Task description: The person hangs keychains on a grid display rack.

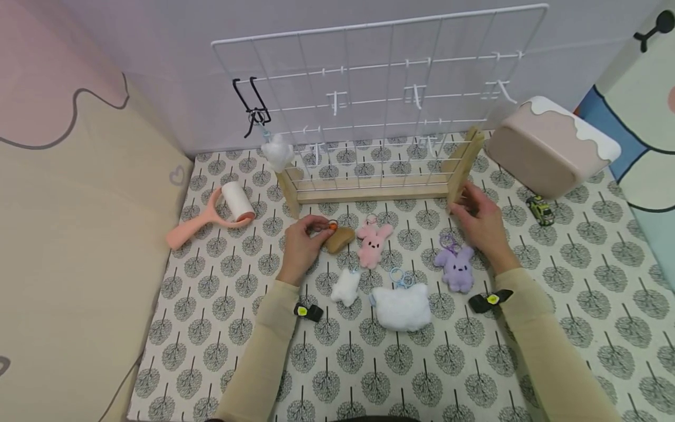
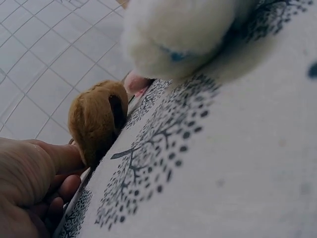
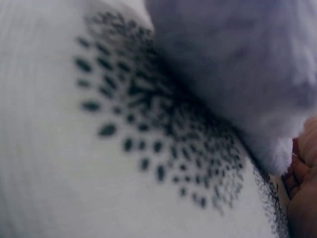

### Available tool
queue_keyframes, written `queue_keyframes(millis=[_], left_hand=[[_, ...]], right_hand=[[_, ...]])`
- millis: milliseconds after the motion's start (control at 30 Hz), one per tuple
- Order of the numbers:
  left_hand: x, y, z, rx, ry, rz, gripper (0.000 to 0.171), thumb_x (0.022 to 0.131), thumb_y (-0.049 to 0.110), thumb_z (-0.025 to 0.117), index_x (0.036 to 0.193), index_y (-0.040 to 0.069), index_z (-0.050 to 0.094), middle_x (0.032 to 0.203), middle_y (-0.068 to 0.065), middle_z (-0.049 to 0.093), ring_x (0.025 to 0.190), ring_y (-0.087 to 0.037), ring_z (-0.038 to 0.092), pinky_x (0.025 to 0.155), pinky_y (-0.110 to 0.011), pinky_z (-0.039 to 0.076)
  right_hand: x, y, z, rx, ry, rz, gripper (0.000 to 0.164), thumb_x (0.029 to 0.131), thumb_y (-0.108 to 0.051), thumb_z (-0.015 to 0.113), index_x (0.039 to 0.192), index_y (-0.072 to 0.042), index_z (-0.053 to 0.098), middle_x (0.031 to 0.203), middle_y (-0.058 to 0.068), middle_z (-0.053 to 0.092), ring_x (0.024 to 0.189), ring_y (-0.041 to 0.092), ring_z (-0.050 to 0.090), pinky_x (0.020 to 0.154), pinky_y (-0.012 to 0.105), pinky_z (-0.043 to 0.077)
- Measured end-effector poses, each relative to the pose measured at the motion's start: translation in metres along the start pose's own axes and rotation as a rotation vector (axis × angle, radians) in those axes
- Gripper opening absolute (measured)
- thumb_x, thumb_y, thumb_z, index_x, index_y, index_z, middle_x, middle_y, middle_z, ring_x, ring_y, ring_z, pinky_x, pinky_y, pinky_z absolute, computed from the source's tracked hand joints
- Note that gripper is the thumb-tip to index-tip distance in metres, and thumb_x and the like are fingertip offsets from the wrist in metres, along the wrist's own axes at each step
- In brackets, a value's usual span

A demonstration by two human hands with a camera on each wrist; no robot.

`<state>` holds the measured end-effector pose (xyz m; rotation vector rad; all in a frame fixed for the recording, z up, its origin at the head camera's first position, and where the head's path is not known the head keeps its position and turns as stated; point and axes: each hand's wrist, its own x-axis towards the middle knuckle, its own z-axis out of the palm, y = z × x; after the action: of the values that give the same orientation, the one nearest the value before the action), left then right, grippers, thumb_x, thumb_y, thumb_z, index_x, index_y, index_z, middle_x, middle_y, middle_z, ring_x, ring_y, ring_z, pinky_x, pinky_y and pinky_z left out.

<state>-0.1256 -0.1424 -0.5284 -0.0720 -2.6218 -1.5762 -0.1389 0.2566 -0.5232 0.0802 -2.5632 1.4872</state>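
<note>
My left hand [image 1: 303,247] pinches the orange clasp [image 1: 333,226] of a small brown plush keychain [image 1: 341,239], which lies on the patterned cloth. In the left wrist view the brown plush [image 2: 96,119] sits right at my fingertips. My right hand [image 1: 482,221] grips the lower front end of the right wooden foot [image 1: 466,161] of a white wire grid rack [image 1: 369,192]. A purple bunny plush [image 1: 457,269] lies just below that hand; its fur [image 3: 237,54] fills much of the right wrist view. A pink bunny plush [image 1: 372,246] lies right of the brown one.
Two white plush keychains, a small one [image 1: 345,288] and a larger one [image 1: 403,309], lie between my forearms. A white plush [image 1: 278,152] hangs from a black hook [image 1: 255,111] on the rack. A lint roller [image 1: 211,215] lies left; a pink box [image 1: 548,146] and green toy car [image 1: 541,210] are right.
</note>
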Motion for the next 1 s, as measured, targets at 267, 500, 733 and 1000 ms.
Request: queue_keyframes(millis=[267, 500, 733, 1000], left_hand=[[0.001, 0.002, -0.003, -0.067, 0.022, 0.009, 0.015, 0.088, 0.008, 0.086, 0.102, 0.005, 0.08, 0.096, -0.01, 0.08, 0.085, -0.021, 0.075, 0.074, -0.023, 0.056], [0.002, 0.002, -0.005, -0.17, 0.068, -0.01, 0.014, 0.088, 0.007, 0.086, 0.1, 0.004, 0.08, 0.096, -0.01, 0.08, 0.082, -0.015, 0.073, 0.075, -0.022, 0.058], [0.006, 0.025, -0.014, -0.24, 0.093, -0.035, 0.016, 0.089, 0.007, 0.085, 0.103, 0.002, 0.079, 0.099, -0.012, 0.079, 0.084, -0.015, 0.073, 0.077, -0.025, 0.061], [0.014, 0.055, -0.028, -0.292, 0.127, 0.083, 0.015, 0.092, 0.01, 0.083, 0.103, 0.001, 0.08, 0.102, -0.015, 0.08, 0.083, -0.015, 0.075, 0.078, -0.028, 0.062]], right_hand=[[0.0, -0.002, -0.001, -0.013, -0.003, 0.004, 0.061, 0.102, -0.013, 0.071, 0.159, -0.018, 0.049, 0.136, 0.026, 0.067, 0.104, -0.015, 0.054, 0.091, 0.01, 0.043], [-0.001, -0.003, -0.002, -0.023, -0.024, 0.043, 0.063, 0.103, -0.016, 0.071, 0.16, -0.02, 0.047, 0.136, 0.026, 0.067, 0.114, 0.021, 0.067, 0.091, 0.011, 0.045], [-0.001, -0.001, -0.002, -0.024, -0.02, 0.051, 0.064, 0.102, -0.016, 0.071, 0.161, -0.022, 0.046, 0.136, 0.025, 0.067, 0.114, 0.02, 0.067, 0.091, 0.011, 0.045], [-0.001, -0.001, -0.001, -0.001, -0.015, 0.017, 0.063, 0.102, -0.014, 0.072, 0.16, -0.019, 0.048, 0.136, 0.027, 0.067, 0.103, -0.013, 0.055, 0.089, 0.009, 0.044]])
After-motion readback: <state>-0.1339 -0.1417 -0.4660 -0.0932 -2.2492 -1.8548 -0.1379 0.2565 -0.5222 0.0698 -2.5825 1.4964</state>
